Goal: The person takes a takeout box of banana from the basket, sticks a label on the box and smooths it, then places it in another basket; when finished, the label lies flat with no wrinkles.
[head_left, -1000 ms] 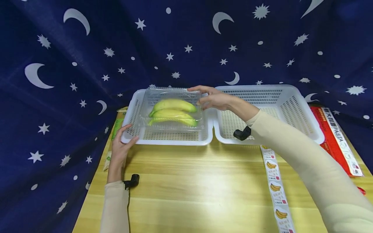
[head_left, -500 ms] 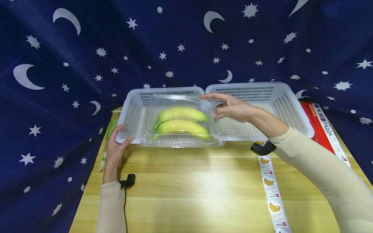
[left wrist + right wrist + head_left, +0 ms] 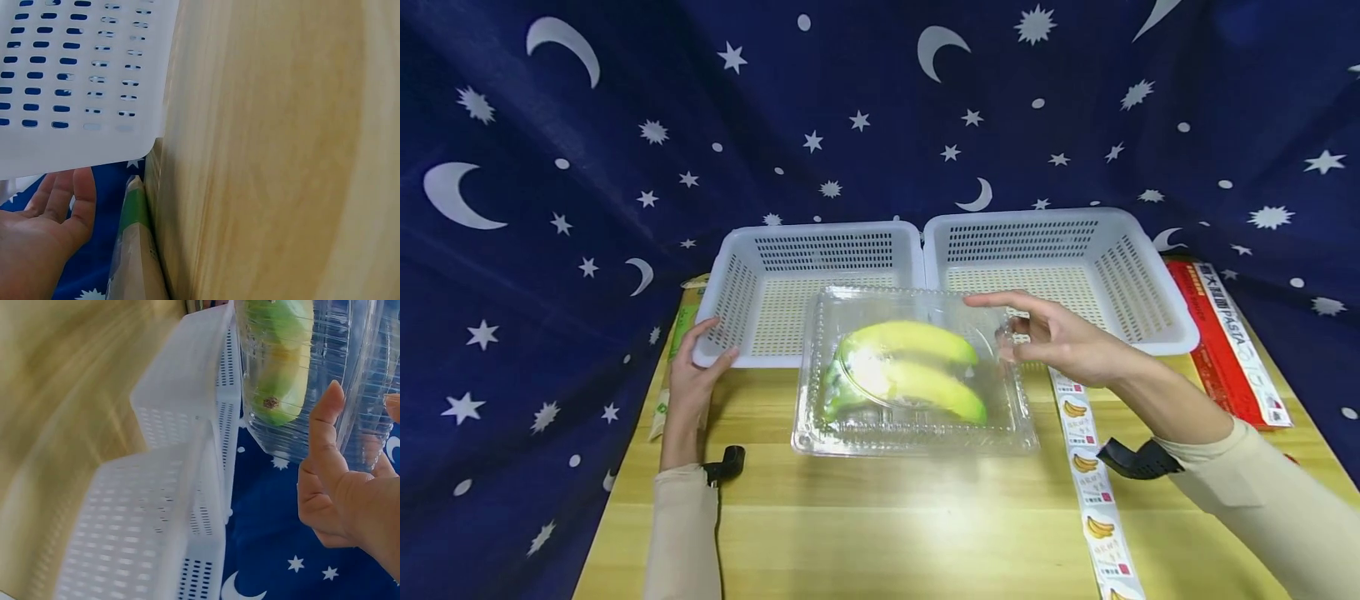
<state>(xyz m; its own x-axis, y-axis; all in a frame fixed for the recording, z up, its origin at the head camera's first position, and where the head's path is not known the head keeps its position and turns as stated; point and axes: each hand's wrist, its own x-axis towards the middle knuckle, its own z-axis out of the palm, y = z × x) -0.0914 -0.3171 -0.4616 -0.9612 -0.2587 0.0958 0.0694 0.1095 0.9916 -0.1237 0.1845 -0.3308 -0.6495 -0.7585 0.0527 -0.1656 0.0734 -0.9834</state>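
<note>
- two bananas [image 3: 917,383] boxed; container [image 3: 910,448] seems unplaced
- right hand [image 3: 1071,343]: fingers clamped on container's 3 o'clock edge
- left hand [image 3: 689,382]: thumb, fingers apart at basket [image 3: 767,362]'s 8 o'clock corner

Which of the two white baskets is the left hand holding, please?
The left basket; the left hand holds its outer corner. No hand touches the right basket.
</note>
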